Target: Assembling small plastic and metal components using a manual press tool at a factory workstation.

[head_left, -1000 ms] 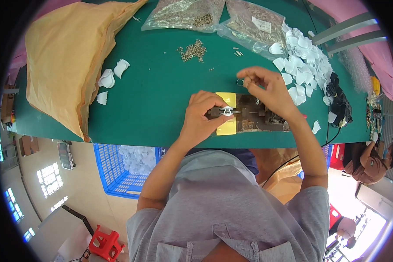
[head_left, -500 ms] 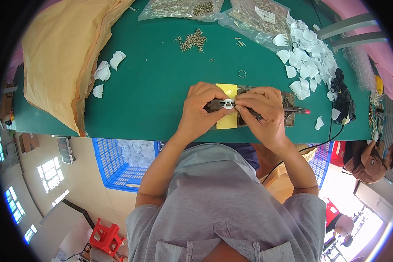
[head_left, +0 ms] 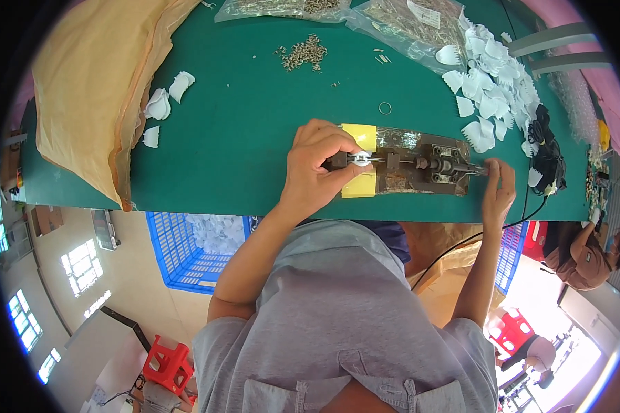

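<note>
My left hand (head_left: 317, 165) pinches a small white plastic part (head_left: 361, 159) against the left end of a metal push clamp jig (head_left: 427, 162). Yellow tape (head_left: 359, 186) covers the jig's base beneath the part. At the jig's right end, the fingers of my right hand (head_left: 497, 193) are closed round the clamp's handle (head_left: 481, 170), whose tip they mostly hide. A thin rod of the clamp reaches leftward to the white part.
Small metal clips (head_left: 304, 54) lie in a pile farther back, near a metal ring (head_left: 385, 108). White scalloped plastic pieces (head_left: 492, 82) heap up at right beside a black cable (head_left: 544, 148). A yellowish sack (head_left: 89, 96) covers the left. Below the table edge stands a blue crate (head_left: 179, 265).
My right hand has left the white part and moved right to the clamp's handle, uncovering the jig. The rod now reaches the part. My left hand stays at the part.
</note>
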Demonstrator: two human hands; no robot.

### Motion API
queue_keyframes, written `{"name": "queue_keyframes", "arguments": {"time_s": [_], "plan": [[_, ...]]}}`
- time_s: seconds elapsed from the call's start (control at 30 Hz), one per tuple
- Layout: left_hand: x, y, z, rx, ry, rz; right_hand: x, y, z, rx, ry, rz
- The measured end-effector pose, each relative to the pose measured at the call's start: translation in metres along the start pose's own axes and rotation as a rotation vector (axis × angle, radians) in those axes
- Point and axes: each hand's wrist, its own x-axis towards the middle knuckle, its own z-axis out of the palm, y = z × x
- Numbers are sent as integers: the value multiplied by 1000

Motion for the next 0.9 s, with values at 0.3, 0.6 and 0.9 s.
{"name": "queue_keyframes", "arguments": {"time_s": [0.3,0.6,0.9], "plan": [[-2,-3,2,-11,7,-23,30,-137,-20,466,-67,-77],[7,13,-20,-393,36,91,41,25,6,1789,-98,553],[-84,36,-217,65,70,-476,46,48,11,1909,-245,537]]}}
